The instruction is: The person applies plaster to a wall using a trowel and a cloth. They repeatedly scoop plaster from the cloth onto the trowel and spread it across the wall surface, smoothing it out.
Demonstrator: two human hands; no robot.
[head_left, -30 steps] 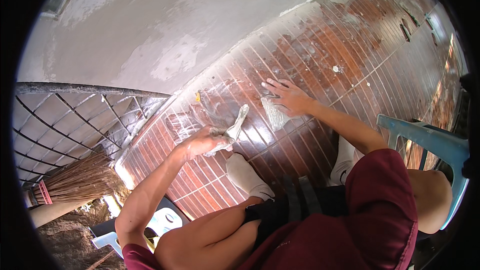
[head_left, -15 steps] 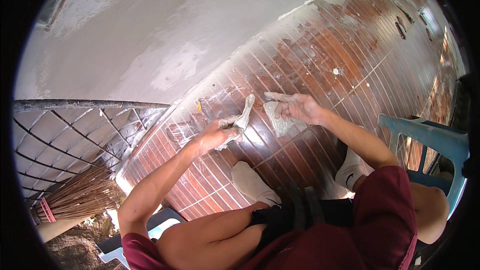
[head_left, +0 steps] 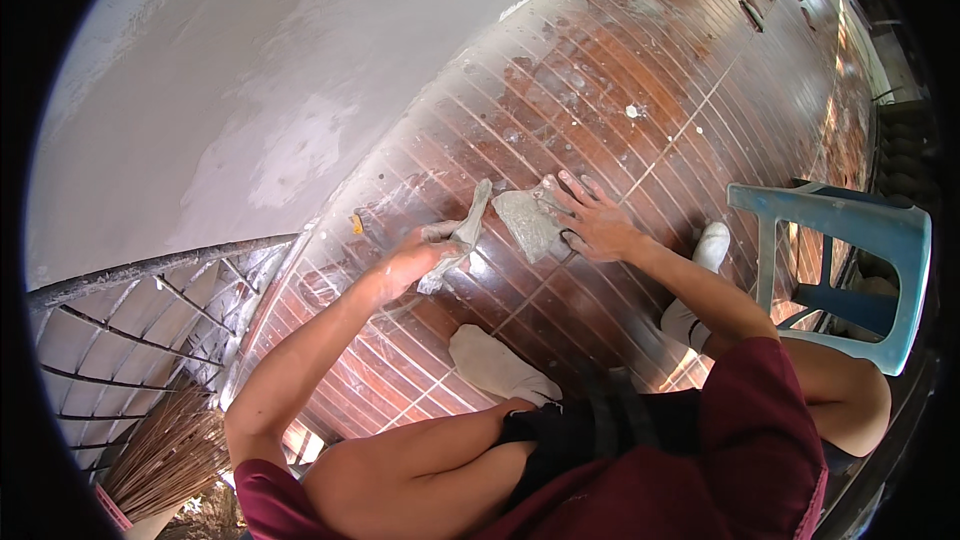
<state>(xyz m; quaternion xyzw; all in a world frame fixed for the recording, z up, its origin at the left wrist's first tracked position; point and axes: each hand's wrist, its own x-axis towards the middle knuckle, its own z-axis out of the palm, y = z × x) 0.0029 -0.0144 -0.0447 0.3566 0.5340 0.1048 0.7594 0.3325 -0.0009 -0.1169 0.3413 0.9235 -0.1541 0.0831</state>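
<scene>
A crumpled, pale, putty-smeared rag (head_left: 466, 232) is gripped in my left hand (head_left: 425, 258), just above the reddish-brown tiled floor (head_left: 650, 70). To its right, a flat, greyish, crumpled piece of plastic or cloth (head_left: 525, 225) lies on the tiles; I cannot tell which material. My right hand (head_left: 600, 220) is palm down with fingers spread at that piece's right side, fingertips at its edge, holding nothing that I can see. My white-socked feet (head_left: 495, 360) are on the tiles below my hands.
A grey plastered wall (head_left: 200, 60) meets the floor along a diagonal edge. At left are a metal grille (head_left: 140, 300) and a stick broom (head_left: 170, 440). A blue plastic stool (head_left: 830, 200) stands at my right. A small yellow scrap (head_left: 357, 223) lies near the wall.
My right hand, half curled half a second ago, has spread out again. My left hand keeps the rag. The view has shifted, showing more of the stool; my right foot has moved outward.
</scene>
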